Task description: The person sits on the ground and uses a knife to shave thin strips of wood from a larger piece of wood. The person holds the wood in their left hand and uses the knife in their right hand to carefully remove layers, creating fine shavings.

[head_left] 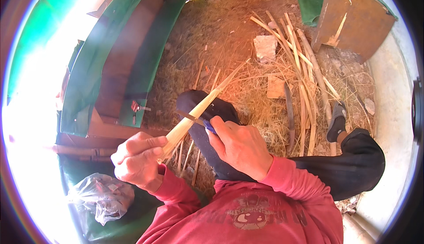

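Note:
My left hand (140, 156) is closed around the lower end of a long, pale wooden strip (201, 107), perhaps split cane. The strip slants up and away to the right above my bent knee and narrows to a frayed far tip. In my closed right hand (242, 147) is a knife (209, 126) with a blue handle. Its dark blade lies across the strip at about the middle, seemingly touching it. My fingers cover most of the handle.
Long poles and split strips (304, 80) lie on the straw-strewn ground at right, near a pale stone block (265, 48) and my shod foot (338, 121). A curved dark blade-like piece (289, 118) lies there too. At left are green-covered boards (152, 54) and a clear plastic bag (102, 197).

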`<state>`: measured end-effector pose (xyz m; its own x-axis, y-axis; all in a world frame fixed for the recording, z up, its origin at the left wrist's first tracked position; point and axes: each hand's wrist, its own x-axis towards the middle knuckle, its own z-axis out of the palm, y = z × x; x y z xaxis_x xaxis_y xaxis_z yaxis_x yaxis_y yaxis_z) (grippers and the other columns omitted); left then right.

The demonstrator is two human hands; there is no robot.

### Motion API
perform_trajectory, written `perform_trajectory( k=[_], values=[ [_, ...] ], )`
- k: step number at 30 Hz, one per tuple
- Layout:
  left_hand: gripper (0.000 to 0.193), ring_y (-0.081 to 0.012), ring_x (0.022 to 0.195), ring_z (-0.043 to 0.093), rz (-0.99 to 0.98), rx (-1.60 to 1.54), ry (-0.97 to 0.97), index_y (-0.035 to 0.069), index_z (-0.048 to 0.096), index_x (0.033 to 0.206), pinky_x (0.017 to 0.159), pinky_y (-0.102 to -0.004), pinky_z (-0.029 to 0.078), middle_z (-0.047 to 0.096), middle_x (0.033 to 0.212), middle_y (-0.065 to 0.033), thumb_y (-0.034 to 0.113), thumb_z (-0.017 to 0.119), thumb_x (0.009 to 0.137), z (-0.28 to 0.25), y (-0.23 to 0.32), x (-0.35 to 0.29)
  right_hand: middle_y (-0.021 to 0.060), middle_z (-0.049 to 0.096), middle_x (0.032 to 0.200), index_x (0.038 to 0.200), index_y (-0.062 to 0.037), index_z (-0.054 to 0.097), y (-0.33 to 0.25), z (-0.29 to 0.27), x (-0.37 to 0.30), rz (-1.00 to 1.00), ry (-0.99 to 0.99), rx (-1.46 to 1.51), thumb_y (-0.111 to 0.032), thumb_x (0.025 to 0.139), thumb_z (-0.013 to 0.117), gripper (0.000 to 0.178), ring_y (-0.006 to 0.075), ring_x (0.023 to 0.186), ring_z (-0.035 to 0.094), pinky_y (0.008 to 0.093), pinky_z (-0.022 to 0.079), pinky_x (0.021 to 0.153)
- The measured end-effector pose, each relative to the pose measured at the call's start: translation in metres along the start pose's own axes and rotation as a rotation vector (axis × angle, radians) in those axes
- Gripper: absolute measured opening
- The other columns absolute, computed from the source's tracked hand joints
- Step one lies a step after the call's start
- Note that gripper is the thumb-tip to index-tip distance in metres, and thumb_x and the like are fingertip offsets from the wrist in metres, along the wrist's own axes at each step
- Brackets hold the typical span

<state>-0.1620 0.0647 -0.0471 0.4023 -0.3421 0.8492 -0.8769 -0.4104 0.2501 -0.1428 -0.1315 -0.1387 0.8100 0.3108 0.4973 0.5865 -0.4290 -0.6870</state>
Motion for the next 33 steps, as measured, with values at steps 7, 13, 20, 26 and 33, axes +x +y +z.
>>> perform_trajectory(
  k=[7, 13, 20, 26, 33],
  values=[
    [0.021, -0.0214, 0.047, 0.055, -0.009, -0.005, -0.017, -0.007, 0.063, 0.083, 0.041, -0.0269, 0.042, 0.066, 0.076, -0.0255, -0.011, 0.066, 0.063, 0.002, 0.003, 0.0, 0.0121, 0.053, 0.055, 0.095, -0.0061, 0.051, 0.026, 0.009, 0.005, 0.176, -0.034, -0.088, -0.025, 0.095, 0.056, 0.019, 0.0308, 0.045, 0.056, 0.0426, 0.043, 0.039],
    [0.022, -0.0217, 0.049, 0.058, -0.033, -0.014, -0.024, -0.005, 0.062, 0.086, 0.041, -0.028, 0.045, 0.065, 0.074, -0.0222, -0.012, 0.068, 0.065, 0.0, 0.001, -0.005, 0.011, 0.054, 0.059, 0.094, -0.0057, 0.051, -0.006, -0.003, -0.004, -0.033, -0.01, 0.075, -0.021, 0.094, 0.056, 0.016, 0.0316, 0.047, 0.057, 0.0426, 0.044, 0.042],
    [0.018, -0.0172, 0.051, 0.059, -0.031, 0.061, -0.098, -0.001, 0.06, 0.098, 0.045, -0.0247, 0.047, 0.061, 0.082, -0.0192, -0.002, 0.068, 0.083, -0.011, 0.0, -0.009, 0.0142, 0.056, 0.054, 0.091, -0.0059, 0.05, 0.018, 0.009, 0.006, 0.06, 0.03, 0.006, -0.024, 0.096, 0.053, 0.019, 0.0332, 0.046, 0.057, 0.0438, 0.045, 0.042],
    [0.018, -0.0177, 0.052, 0.059, -0.073, 0.083, -0.035, 0.0, 0.06, 0.097, 0.045, -0.0244, 0.048, 0.061, 0.083, -0.0186, -0.004, 0.068, 0.082, -0.009, 0.0, -0.011, 0.014, 0.056, 0.057, 0.091, -0.0066, 0.049, 0.059, 0.025, 0.012, 0.211, 0.009, -0.193, -0.027, 0.097, 0.053, 0.022, 0.0323, 0.047, 0.058, 0.0426, 0.045, 0.042],
    [0.02, -0.0182, 0.055, 0.059, -0.111, 0.058, -0.022, 0.0, 0.06, 0.096, 0.045, -0.0249, 0.049, 0.061, 0.083, -0.0183, -0.007, 0.068, 0.079, -0.012, -0.001, -0.021, 0.0148, 0.056, 0.054, 0.094, -0.0062, 0.052, 0.053, 0.036, 0.006, 0.274, -0.029, -0.101, -0.028, 0.098, 0.05, 0.022, 0.0346, 0.047, 0.058, 0.0466, 0.046, 0.043]
  ],
)
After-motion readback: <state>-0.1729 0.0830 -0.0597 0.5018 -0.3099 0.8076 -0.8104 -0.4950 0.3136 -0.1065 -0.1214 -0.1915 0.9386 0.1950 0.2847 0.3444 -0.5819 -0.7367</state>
